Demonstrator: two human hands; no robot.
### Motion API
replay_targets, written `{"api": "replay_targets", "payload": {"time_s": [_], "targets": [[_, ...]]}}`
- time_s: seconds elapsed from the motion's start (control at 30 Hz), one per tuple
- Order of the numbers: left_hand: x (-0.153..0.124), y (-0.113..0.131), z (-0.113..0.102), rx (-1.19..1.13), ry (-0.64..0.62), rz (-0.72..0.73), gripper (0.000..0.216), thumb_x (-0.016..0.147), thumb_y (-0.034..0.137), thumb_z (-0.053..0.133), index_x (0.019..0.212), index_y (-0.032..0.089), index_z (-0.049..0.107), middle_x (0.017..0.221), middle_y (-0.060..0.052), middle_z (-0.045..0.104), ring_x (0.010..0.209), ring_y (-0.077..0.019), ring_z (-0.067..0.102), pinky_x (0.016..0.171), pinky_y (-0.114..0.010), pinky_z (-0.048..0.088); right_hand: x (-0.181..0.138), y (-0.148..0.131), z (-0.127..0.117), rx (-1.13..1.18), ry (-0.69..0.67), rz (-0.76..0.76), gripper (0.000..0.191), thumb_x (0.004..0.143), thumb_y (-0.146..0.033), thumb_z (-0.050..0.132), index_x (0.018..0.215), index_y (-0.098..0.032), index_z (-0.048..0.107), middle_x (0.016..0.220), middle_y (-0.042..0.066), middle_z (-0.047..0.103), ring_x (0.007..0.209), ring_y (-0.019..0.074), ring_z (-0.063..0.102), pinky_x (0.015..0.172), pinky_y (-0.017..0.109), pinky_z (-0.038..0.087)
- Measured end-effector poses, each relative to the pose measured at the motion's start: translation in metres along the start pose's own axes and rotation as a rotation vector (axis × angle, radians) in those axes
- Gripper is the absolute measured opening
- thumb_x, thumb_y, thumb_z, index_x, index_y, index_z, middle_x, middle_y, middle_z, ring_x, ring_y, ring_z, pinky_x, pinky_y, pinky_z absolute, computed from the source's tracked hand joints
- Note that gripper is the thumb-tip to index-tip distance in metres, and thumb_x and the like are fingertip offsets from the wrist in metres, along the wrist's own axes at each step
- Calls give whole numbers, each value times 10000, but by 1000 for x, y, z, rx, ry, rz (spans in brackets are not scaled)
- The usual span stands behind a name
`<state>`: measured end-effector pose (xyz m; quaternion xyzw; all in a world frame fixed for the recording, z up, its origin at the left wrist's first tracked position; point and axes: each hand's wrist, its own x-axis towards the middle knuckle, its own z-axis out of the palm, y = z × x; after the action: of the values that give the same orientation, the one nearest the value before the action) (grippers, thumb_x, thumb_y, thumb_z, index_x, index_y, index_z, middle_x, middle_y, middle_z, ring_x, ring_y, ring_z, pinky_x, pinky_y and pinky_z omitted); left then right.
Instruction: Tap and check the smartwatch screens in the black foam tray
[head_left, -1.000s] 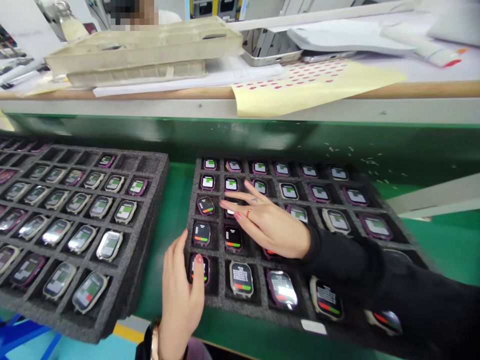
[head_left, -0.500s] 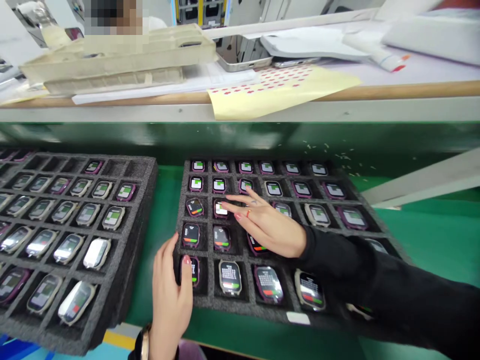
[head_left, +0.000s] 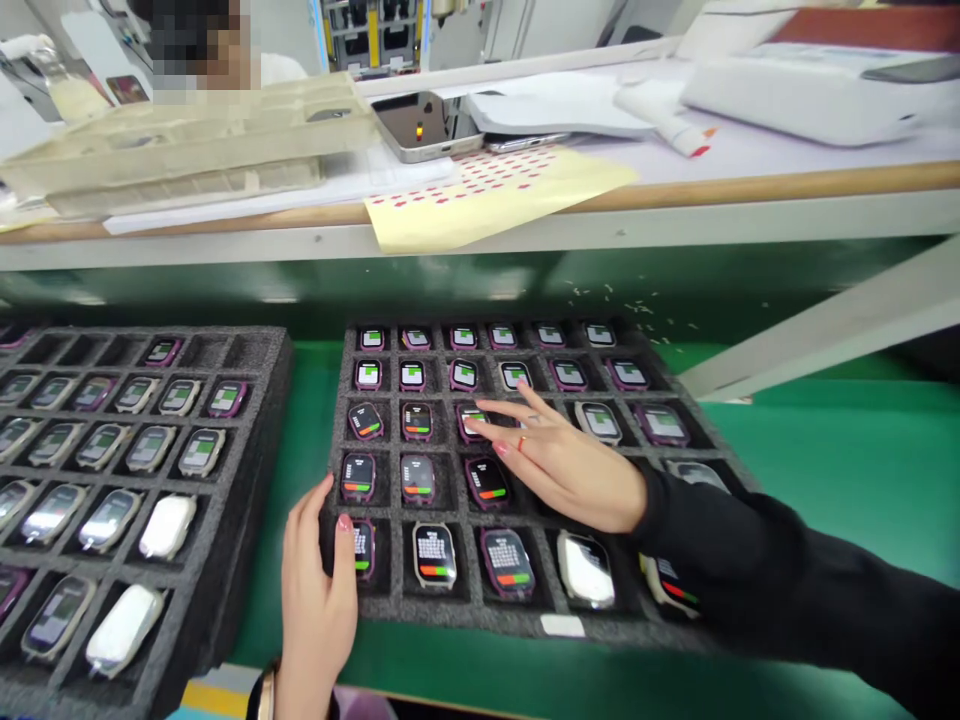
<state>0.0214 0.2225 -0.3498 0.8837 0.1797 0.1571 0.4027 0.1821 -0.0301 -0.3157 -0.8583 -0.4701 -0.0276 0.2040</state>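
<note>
A dark grey foam tray point(head_left: 480, 612) holds smartwatches in rows of square compartments. My right hand point(head_left: 566, 460) reaches over it from the right, fingers spread, with a fingertip on a purple-framed smartwatch point(head_left: 474, 424) in the third row from the back. Left of that one lies another smartwatch point(head_left: 417, 421), its dark screen showing a coloured bar. My left hand point(head_left: 319, 590) holds the tray's front left edge, thumb on top and fingers along the outer side. The thumb partly covers a smartwatch point(head_left: 364, 550) in the corner compartment. Some compartments are hidden under my right hand and sleeve.
A second foam tray point(head_left: 259, 430) of watches stands at the left on the green surface point(head_left: 840, 470). Behind, a raised shelf carries plastic trays point(head_left: 187, 150), a phone point(head_left: 424, 125), papers and a yellow sticker sheet point(head_left: 487, 205). A white beam point(head_left: 832, 330) slants down at right. A person is beyond.
My right fingertip has gone from the second watch in the third row to the third, one compartment rightward. The second watch's screen turned from white to dark with a coloured bar. The view shifted.
</note>
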Motion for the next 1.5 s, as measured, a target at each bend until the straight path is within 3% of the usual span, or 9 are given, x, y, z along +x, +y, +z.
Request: {"api": "replay_targets", "payload": {"time_s": [0.17,0.4,0.57,0.73,1.13,1.37,1.5], "targets": [[1,-1,0,-15,16,-3,397,957,400,414,1316,249,488,1344,-83,525,1273,-220,457,1097,-418,341,-5,5,-4,-14,29,-17,423,980,-160,318,1342,-127,536,1194,120,682,1328,265,454,1155,637,215],[4,-3,1,-23,24,-25,414,950,431,421,1313,246,494,1358,-77,522,1278,-224,457,1108,-412,329,-38,21,-27,-65,87,61,406,974,-160,331,1288,-131,587,1197,110,681,1311,272,474,1146,632,260],[6,-2,1,-25,32,-30,421,941,457,424,1296,251,513,1350,-66,532,1269,-230,467,1110,-407,328,-44,27,-24,-64,116,66,405,970,-154,341,1297,-150,580,1208,89,678,1307,273,480,1147,638,263],[6,0,1,-32,48,-63,423,932,476,432,1274,248,530,1345,-57,540,1273,-231,466,1106,-401,330,-39,28,-21,-77,79,41,390,973,-154,333,1183,-101,658,1090,110,724,1294,308,488,1135,656,274],[11,3,1,-20,85,-159,467,886,556,463,1233,265,578,1340,-36,564,1261,-271,482,1114,-444,335,-94,57,-45,-95,212,184,408,972,-175,340,1291,-145,593,1178,102,690,1303,291,482,1142,651,256],[12,7,2,-14,109,-221,459,866,576,482,1219,303,593,1343,-7,568,1267,-284,483,1117,-473,331,-98,58,-43,-55,235,180,421,973,-167,337,1318,-167,578,1147,92,705,1306,277,481,1156,630,241],[14,10,3,-15,124,-230,490,846,595,497,1214,291,606,1330,-16,581,1260,-299,489,1120,-490,331,-97,63,-38,-49,168,152,418,976,-166,337,1323,-136,567,1145,106,705,1329,279,452,1157,640,218]]}}
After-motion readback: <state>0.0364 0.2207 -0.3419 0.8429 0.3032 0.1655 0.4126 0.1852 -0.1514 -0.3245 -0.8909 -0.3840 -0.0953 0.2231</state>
